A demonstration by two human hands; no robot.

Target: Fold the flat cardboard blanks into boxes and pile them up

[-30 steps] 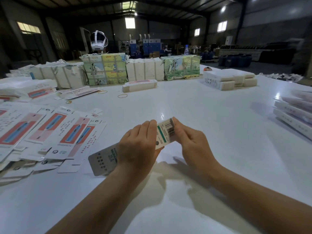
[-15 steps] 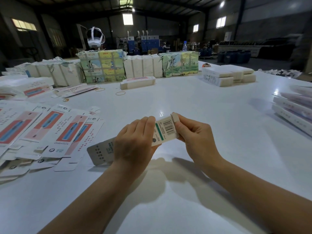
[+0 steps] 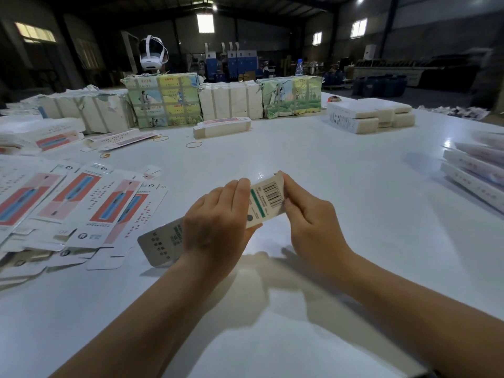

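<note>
Both hands hold one long carton (image 3: 268, 199) up over the white bench (image 3: 354, 186), mid-frame. Left hand (image 3: 218, 223) wraps around carton's middle, fingers curled over the top face, hiding that section; grey printed end sticks out lower left past the wrist. Right hand (image 3: 313, 222) pinches the far barcode end, thumb and fingertips at the end flap. Carton runs diagonally between the hands. Flat blanks (image 3: 81, 205) spread on bench left of left hand, near but apart. Folded boxes (image 3: 474, 173) piled at right edge, well apart. Wrapped bundles (image 3: 163, 99) along far side.
</note>
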